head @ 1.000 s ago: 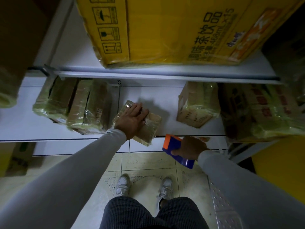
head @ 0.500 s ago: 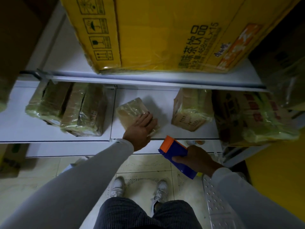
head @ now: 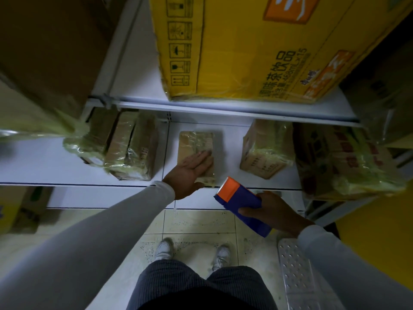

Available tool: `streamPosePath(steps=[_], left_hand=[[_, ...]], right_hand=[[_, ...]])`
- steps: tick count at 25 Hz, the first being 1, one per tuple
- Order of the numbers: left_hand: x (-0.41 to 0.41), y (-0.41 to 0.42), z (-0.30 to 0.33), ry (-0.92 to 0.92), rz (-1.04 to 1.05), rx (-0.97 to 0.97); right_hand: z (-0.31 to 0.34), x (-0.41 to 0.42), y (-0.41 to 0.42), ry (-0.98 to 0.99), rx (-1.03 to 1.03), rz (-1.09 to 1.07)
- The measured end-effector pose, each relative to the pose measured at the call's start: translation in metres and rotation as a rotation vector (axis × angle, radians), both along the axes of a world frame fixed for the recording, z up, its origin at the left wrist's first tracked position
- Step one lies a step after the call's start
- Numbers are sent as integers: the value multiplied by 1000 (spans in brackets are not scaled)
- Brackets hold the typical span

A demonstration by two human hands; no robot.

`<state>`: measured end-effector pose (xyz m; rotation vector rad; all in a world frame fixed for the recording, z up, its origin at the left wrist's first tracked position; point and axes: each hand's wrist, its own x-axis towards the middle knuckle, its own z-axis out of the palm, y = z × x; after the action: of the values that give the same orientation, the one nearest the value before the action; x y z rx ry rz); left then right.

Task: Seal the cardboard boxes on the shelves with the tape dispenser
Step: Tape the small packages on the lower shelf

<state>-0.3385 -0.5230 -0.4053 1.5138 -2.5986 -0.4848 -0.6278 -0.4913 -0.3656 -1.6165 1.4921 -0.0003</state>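
Note:
A small flat cardboard box (head: pixel 194 143), wrapped in clear tape, lies on the white lower shelf (head: pixel 44 162) near its front edge. My left hand (head: pixel 191 170) lies flat on the box's near end with straight fingers pressing it down. My right hand (head: pixel 270 211) grips a blue tape dispenser (head: pixel 240 201) with an orange head and a toothed blade. The dispenser hovers just in front of the shelf edge, right of the box and apart from it.
Several taped boxes stand on the same shelf: a group at left (head: pixel 125 151), one at right (head: pixel 266 148), a big one at far right (head: pixel 342 162). A large yellow carton (head: pixel 257 45) fills the upper shelf. A metal step (head: pixel 297 271) stands on the tiled floor at right.
My left hand turned the small box from tilted to square with the shelf and flattened on it. The dispenser in my right hand rose a little toward the shelf edge.

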Motion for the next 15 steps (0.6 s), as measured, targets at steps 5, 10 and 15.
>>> streamPosePath(steps=[5, 10, 15], left_hand=[[7, 21, 28, 322, 190, 75], [3, 29, 55, 695, 333, 425], [5, 49, 54, 911, 435, 734]], right_hand=[[31, 10, -6, -24, -54, 110], [49, 33, -9, -146, -53, 175], [51, 45, -7, -130, -19, 262]])
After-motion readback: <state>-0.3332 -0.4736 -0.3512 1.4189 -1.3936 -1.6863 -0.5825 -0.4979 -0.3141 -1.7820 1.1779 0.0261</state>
